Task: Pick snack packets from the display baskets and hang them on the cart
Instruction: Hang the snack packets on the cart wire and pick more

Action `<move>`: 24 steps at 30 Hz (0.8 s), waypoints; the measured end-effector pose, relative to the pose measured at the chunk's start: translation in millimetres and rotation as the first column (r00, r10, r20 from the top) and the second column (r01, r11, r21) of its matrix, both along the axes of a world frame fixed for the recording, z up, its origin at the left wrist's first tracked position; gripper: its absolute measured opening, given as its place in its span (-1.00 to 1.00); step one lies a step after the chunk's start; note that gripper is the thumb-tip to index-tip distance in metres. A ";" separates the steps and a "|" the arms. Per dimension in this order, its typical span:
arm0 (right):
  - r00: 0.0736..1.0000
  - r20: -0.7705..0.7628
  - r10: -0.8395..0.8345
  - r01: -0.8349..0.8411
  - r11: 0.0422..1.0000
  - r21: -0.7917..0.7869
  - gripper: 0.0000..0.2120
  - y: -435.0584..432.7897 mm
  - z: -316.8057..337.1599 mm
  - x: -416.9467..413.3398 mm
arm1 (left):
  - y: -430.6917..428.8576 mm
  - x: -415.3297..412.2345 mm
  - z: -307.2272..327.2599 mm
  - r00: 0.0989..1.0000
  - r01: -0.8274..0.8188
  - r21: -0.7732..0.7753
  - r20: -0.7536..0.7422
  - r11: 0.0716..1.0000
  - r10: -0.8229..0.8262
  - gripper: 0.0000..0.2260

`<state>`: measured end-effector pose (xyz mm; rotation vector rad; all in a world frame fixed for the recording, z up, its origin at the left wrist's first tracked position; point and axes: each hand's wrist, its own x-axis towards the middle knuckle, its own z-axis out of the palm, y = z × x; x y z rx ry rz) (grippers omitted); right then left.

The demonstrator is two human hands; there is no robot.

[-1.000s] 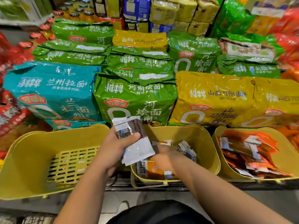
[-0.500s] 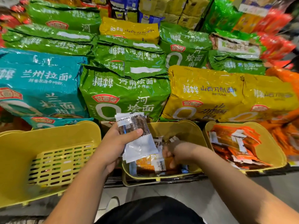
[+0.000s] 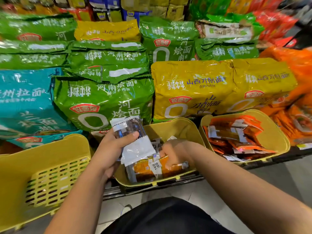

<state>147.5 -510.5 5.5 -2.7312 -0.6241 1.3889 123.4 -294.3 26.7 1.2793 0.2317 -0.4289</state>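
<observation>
Our left hand (image 3: 109,149) clamps its fingers round a packet bundle (image 3: 136,146) above the middle basket (image 3: 179,127); inside it, our right hand (image 3: 175,151) fingers curl onto an orange packet (image 3: 145,168).

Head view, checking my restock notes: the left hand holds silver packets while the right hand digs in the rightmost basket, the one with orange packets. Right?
No. The head view shows the right hand in the middle basket; the left hand does hold the silver packets.

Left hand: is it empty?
No, the left hand grips a white and dark packet above the middle basket.
</observation>
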 end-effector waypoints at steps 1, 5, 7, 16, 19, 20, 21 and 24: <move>0.999 0.025 0.030 -0.030 0.999 -0.015 -0.49 1.8 -0.7 0.9 | -0.8 0.8 -0.5 1.000 -0.010 0.003 -0.003 1.000 0.010 -0.52; 0.996 0.004 0.094 -0.094 0.993 -0.069 -0.40 0.8 -10.5 0.7 | -5.2 1.5 -1.8 0.999 -0.033 -0.002 0.004 0.999 0.033 -0.53; 0.994 -0.033 0.104 -0.106 0.993 -0.059 -0.26 -2.6 -9.4 2.1 | -6.9 1.2 -2.1 0.999 -0.037 -0.008 0.001 0.999 0.037 -0.53; 0.957 0.019 0.290 -0.288 0.955 -0.065 -0.55 4.6 -5.6 2.7 | -12.9 4.0 2.2 0.997 -0.065 -0.010 0.038 0.998 0.065 -0.53; 0.962 0.065 0.265 -0.263 0.964 -0.037 -0.70 2.9 -2.2 2.8 | -16.9 2.9 6.2 0.997 -0.066 0.002 0.046 0.998 0.065 -0.56; 0.979 0.065 0.195 -0.196 0.981 0.004 -0.75 1.2 2.1 4.8 | -17.3 2.1 7.5 0.996 -0.066 0.005 0.052 0.998 0.065 -0.58; 0.990 0.055 0.132 -0.135 0.990 0.045 -0.80 -2.3 7.9 7.5 | -17.4 1.3 9.0 0.996 -0.068 0.005 0.057 0.998 0.068 -0.60; 0.991 0.116 0.066 -0.085 0.982 0.168 -0.82 -20.3 27.5 19.3 | -16.2 -0.1 13.6 0.992 -0.095 0.013 0.081 0.995 0.094 -0.58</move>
